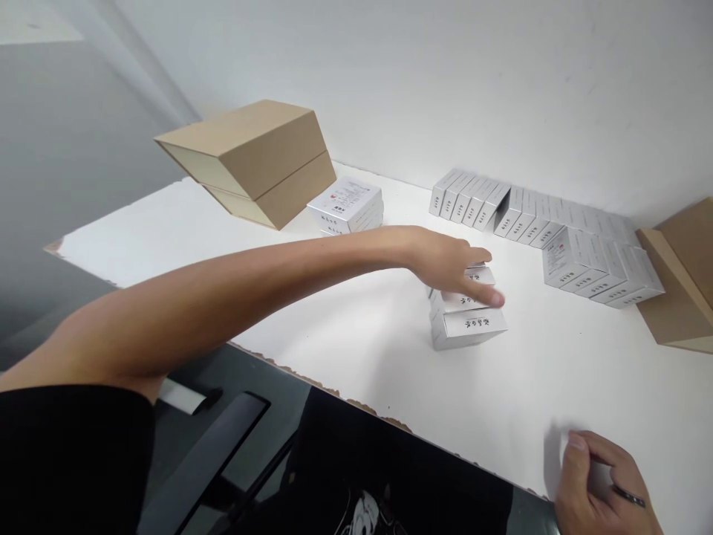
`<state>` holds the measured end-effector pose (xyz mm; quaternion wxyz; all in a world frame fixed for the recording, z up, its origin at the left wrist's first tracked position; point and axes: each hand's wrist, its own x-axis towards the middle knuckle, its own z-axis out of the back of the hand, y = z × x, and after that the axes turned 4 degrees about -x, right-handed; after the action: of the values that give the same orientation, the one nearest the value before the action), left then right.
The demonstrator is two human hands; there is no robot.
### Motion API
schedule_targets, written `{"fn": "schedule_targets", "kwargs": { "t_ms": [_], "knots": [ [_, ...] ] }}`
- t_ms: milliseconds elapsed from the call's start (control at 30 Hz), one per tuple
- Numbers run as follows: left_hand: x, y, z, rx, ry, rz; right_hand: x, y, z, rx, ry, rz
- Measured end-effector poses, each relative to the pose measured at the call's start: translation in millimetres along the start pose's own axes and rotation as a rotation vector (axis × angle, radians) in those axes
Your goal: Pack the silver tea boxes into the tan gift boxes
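1. Head view: the near box group (471, 331), a short run of white boxes on the white table (601, 379), lies directly under the left hand (448, 261); its run leads away from the table's near edge, while the closest box has its long side across that run
2. Head view: the left hand is the nearer one, reaching over the near box group from its left, palm down, thumb and a finger parted across the tops; its other fingertips are hidden, so I cannot tell whether it grips a box
3. Head view: the right hand (604, 483), with a black ring (628, 495), is loosely curled, to the right of the near box group and closer to the person, well apart from it; whether anything sits inside the curl I cannot tell
4. Head view: left of and beyond the near box group stand a white box stack (348, 204) and a tan carton (278, 160); to its right and beyond are the back row of white boxes (521, 212), a front block of white boxes (601, 271) and another tan box (679, 275)
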<state>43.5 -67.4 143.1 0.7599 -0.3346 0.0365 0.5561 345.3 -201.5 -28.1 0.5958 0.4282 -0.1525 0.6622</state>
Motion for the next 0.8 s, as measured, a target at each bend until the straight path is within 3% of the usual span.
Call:
{"fn": "schedule_targets", "kwargs": {
  "t_ms": [367, 800],
  "knots": [
    [6.4, 7.6, 10.9, 0.046, -0.068, 0.068, 3.4, 4.2, 0.7, 0.003, 0.011, -0.045],
    [-1.0, -5.7, -12.5, 0.235, -0.033, -0.002, 0.9, 3.6, 1.1, -0.013, 0.0, -0.057]
  ]
}}
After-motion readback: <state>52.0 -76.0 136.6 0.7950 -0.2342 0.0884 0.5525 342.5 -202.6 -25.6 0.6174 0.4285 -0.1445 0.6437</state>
